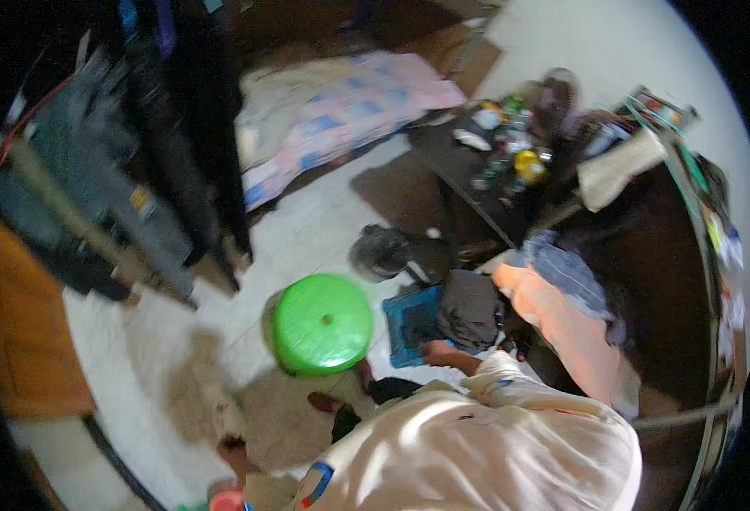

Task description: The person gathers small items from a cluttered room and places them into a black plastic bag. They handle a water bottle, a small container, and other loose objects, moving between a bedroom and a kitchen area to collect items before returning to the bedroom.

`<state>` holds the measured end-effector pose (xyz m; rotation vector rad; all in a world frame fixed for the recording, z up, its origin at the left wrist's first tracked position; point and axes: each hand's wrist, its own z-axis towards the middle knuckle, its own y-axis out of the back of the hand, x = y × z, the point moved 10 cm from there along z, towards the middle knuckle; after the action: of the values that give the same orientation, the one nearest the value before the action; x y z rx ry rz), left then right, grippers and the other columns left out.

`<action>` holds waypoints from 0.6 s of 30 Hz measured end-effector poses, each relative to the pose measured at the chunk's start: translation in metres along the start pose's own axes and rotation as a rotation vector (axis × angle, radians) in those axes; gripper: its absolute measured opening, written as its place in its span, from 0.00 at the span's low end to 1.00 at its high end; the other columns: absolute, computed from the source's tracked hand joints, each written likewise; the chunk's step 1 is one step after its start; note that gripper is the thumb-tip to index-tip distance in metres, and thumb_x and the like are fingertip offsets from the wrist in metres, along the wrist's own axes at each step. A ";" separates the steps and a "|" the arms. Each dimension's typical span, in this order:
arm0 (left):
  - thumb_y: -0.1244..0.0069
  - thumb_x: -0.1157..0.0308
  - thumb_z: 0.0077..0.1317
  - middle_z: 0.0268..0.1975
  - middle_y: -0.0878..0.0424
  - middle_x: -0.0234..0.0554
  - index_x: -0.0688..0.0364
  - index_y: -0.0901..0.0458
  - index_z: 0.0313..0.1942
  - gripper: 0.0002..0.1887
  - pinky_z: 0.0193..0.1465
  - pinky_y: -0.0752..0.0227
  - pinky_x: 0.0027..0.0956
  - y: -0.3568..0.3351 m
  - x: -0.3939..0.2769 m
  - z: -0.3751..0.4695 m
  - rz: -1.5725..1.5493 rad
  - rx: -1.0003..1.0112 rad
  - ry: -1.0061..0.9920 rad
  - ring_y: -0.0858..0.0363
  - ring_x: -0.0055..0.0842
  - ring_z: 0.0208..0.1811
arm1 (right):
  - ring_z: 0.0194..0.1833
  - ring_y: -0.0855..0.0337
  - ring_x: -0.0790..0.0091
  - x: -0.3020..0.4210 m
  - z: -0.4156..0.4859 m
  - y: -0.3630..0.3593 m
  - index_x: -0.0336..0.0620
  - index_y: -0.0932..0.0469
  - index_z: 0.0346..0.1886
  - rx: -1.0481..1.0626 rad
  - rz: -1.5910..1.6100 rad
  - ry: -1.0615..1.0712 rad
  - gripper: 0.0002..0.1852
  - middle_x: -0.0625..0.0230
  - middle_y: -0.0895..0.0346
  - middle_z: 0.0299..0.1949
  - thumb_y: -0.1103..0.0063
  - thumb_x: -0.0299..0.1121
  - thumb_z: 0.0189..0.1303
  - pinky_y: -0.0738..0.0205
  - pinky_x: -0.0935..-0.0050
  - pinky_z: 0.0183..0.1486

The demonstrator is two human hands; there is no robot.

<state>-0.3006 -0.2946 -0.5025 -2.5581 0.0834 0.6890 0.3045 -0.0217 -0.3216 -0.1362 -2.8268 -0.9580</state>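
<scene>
Low in the middle, my right hand [439, 353] reaches out of a cream sleeve to the near edge of a blue plastic crate or tray [407, 326]. Blur hides its fingers, so a grip cannot be made out. Beside it, a dark bundle of cloth or a bag [471, 310] rests against the crate. At lower left is my left hand [233, 448], with a small dark patch at it; whether it holds anything is unclear. A pink container [227, 501] shows partly below that hand. Between the hands, farther forward, stands a round green plastic stool [324, 324].
Hanging clothes [113, 172] and an orange-brown panel [30, 319] are at left. A patterned mattress or bedding [349, 115] lies ahead. A dark round object [381, 252] is beyond the stool. Bottles and small items [515, 144] crowd a dark surface; orange cloth [560, 326] hangs at right.
</scene>
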 end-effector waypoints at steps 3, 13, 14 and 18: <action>0.59 0.59 0.62 0.21 0.28 0.37 0.58 0.26 0.25 0.14 0.28 0.34 0.34 -0.005 -0.002 -0.007 0.066 -0.145 0.032 0.30 0.29 0.23 | 0.34 0.20 0.57 0.001 0.000 0.009 0.43 0.20 0.37 -0.066 0.066 0.026 0.17 0.57 0.20 0.31 0.45 0.40 0.45 0.28 0.61 0.38; 0.59 0.59 0.63 0.22 0.28 0.37 0.58 0.27 0.26 0.13 0.28 0.35 0.34 -0.170 0.063 -0.021 0.318 -0.037 0.142 0.31 0.28 0.23 | 0.39 0.20 0.54 0.047 0.045 0.065 0.44 0.20 0.39 -0.145 0.135 0.309 0.16 0.58 0.19 0.36 0.44 0.40 0.47 0.28 0.60 0.42; 0.59 0.59 0.63 0.22 0.28 0.37 0.58 0.27 0.26 0.13 0.27 0.35 0.34 -0.190 0.075 -0.024 0.348 -0.018 0.153 0.31 0.28 0.23 | 0.39 0.20 0.55 0.039 0.052 0.079 0.44 0.20 0.39 -0.183 0.156 0.285 0.17 0.58 0.19 0.36 0.44 0.40 0.47 0.28 0.60 0.42; 0.60 0.60 0.63 0.22 0.29 0.37 0.58 0.27 0.27 0.13 0.27 0.35 0.33 -0.262 0.106 -0.033 0.419 0.009 0.152 0.31 0.28 0.23 | 0.36 0.20 0.59 -0.002 0.079 0.150 0.45 0.20 0.38 -0.271 0.345 0.241 0.15 0.59 0.19 0.34 0.43 0.37 0.46 0.27 0.62 0.40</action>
<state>-0.1466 -0.0726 -0.4140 -2.6034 0.6867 0.6351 0.3181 0.1451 -0.2943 -0.4864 -2.3434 -1.1751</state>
